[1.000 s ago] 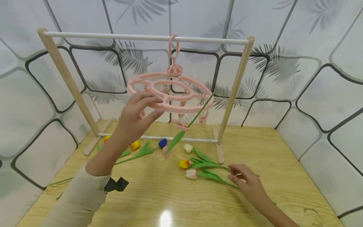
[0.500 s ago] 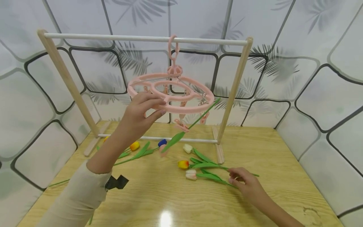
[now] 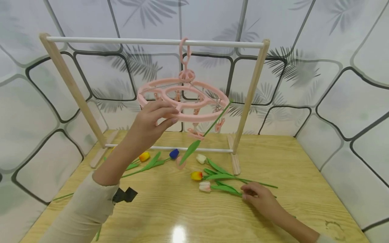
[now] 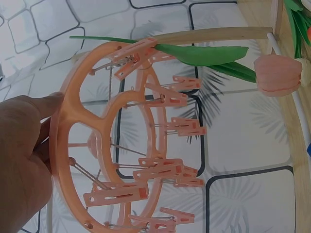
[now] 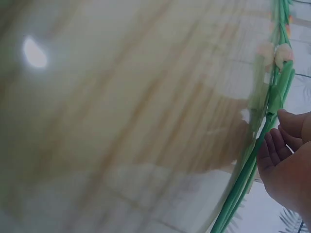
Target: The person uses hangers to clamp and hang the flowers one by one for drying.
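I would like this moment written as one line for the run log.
left grip: holds pink hanger by its rim | right grip: at stem of white-pink tulip, contact unclear | pink tulip: clipped under hanger, head down

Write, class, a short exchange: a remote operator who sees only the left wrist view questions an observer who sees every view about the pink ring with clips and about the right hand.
Operator: I see the left hand holding the pink ring, but what holds the ring up?
Observer: Its hook hangs over the white top rail.
Operator: And where is the right hand?
Observer: At the stem of the white-and-pink tulip that lies on the wooden table; I can't tell whether it grips it.
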`<state>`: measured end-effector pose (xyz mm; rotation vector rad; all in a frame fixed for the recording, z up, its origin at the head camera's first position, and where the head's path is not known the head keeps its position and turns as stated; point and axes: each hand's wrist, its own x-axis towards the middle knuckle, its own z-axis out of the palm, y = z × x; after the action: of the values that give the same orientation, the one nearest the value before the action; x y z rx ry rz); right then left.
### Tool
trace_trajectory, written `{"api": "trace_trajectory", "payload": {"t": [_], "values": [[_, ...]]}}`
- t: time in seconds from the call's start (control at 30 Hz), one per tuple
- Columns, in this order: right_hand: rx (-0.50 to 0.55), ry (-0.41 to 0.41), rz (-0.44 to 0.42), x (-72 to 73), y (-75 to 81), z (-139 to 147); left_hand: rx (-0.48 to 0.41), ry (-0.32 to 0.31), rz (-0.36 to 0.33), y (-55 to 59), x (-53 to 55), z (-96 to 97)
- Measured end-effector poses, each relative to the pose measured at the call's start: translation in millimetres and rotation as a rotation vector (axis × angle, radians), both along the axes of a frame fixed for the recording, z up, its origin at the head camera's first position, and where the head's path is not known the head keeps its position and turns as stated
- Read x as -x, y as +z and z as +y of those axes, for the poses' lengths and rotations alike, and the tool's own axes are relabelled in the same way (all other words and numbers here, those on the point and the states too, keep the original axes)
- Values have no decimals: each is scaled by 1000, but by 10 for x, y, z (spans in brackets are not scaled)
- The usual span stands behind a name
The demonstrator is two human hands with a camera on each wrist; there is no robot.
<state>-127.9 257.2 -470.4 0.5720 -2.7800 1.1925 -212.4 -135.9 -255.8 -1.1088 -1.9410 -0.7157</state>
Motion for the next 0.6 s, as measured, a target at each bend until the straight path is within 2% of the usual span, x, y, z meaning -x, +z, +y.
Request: {"api": "trace_trajectory", "payload": {"t": [0.2, 0.6], "values": [[-12, -36, -51, 22, -24, 27, 19, -7, 6, 1, -4, -16], [-24, -13, -136, 69, -40, 74, 6, -19, 21, 10, 8, -9]]}}
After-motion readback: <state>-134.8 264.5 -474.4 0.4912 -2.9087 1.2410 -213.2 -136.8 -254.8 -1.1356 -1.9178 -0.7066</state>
